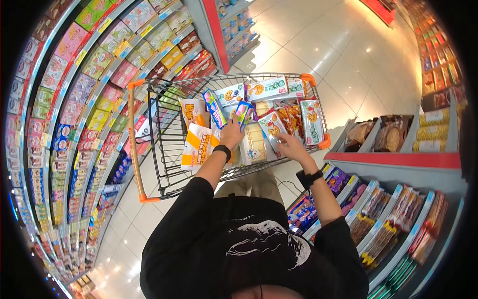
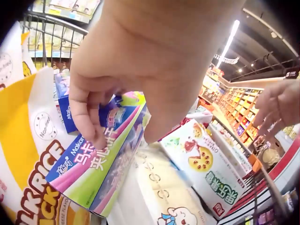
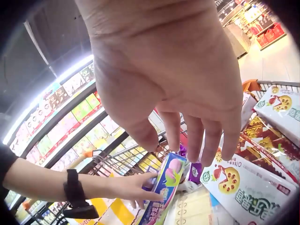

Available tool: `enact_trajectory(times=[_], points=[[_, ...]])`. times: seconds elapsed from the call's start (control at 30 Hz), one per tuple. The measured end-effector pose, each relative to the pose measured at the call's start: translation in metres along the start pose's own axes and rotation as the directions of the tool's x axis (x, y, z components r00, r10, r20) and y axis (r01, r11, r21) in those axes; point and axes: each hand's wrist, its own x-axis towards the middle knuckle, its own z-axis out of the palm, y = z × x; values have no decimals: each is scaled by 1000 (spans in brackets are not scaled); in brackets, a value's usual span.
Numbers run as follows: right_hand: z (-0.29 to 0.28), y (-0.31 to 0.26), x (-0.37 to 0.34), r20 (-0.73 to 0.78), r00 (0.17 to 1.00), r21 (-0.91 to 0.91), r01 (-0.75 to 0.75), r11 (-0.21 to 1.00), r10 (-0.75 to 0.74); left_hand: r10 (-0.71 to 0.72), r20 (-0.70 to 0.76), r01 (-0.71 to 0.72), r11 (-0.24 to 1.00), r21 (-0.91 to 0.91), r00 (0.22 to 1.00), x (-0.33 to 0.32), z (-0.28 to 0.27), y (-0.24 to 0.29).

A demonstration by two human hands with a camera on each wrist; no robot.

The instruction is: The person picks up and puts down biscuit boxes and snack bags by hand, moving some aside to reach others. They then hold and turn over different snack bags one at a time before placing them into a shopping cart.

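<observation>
My left hand (image 1: 232, 133) grips a blue, pink and green box of macaron sandwich biscuits (image 2: 101, 159), thumb on one side and fingers curled on the other. The box stands tilted inside a shopping cart (image 1: 158, 172). A matching box (image 1: 214, 110) leans just left of it. My right hand (image 1: 293, 148) hovers over the cart's near right part, its fingers loosely bent with nothing between them. Closest to it lies a white cookie box (image 1: 271, 125) with a round cookie picture. Below the left hand are a milk rice crackers bag (image 1: 198, 147) and a cream-coloured pack (image 1: 253, 144).
More white cookie boxes (image 1: 267, 88) line the cart's far side, with another (image 1: 311, 122) at its right end. Reddish-brown snack packs (image 1: 290, 119) lie between. Tall shelves (image 1: 74, 114) of boxed snacks stand at left; a lower shelf unit (image 1: 393, 162) is close at right.
</observation>
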Motion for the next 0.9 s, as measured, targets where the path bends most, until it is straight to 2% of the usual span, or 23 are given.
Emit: enact_trajectory(times=[0.07, 0.13, 0.2, 0.27, 0.3, 0.33, 0.37, 0.43, 0.47, 0.57, 0.63, 0.67, 0.7, 0.8, 0.87, 0.9], points=[[1, 34, 42, 55, 995, -18, 83, 996, -82, -116, -2, 116, 993, 3, 993, 8, -2, 11], [0, 42, 75, 137, 989, 74, -64, 995, 53, -156, -49, 155, 988, -20, 987, 17, 11, 5], [0, 52, 105, 162, 983, 116, -103, 988, 84, -37, -42, 38, 999, 26, 998, 19, 24, -3], [18, 79, 139, 136, 987, 179, -106, 978, 82, -35, 85, 35, 999, 0, 996, 0, 3, 16], [10, 57, 148, 178, 973, 226, -183, 957, 144, -43, 152, 37, 999, 40, 988, -4, 6, 16], [18, 54, 164, 189, 972, 234, -182, 955, 139, -52, 217, 37, 997, 75, 975, -10, 10, 16], [24, 50, 181, 139, 979, 236, -176, 956, 146, -65, 214, 49, 996, 79, 975, -17, 13, 15], [54, 76, 225, 71, 985, 254, -172, 952, 159, 83, 164, -66, 992, -109, 983, -27, 15, 15], [62, 66, 241, 35, 986, 163, -164, 973, 161, 72, 158, -55, 993, -104, 985, -27, 12, 18], [93, 47, 268, 15, 983, 249, -179, 952, 181, -64, -3, 62, 977, -205, 998, -28, 5, 18], [105, 38, 278, -134, 978, 157, -137, 978, 159, -132, -42, 121, 970, -211, 990, -29, 0, 13], [110, 35, 282, -131, 980, 162, -129, 978, 151, -181, -75, 161, 962, -221, 981, -28, -3, 10], [123, 46, 287, -197, 964, 31, -174, 984, 176, -184, -80, 163, 963, -216, 980, -28, -5, 9], [141, 63, 295, -222, 963, -80, -173, 982, 152, -219, -108, 189, 953, -235, 970, -31, -6, 5], [140, 70, 296, -18, 962, 26, -274, 962, 274, -225, -131, 188, 950, -248, 965, -31, -6, 1], [137, 70, 295, -32, 961, 26, -275, 961, 276, -212, -132, 175, 953, -249, 968, -30, -6, 0]])
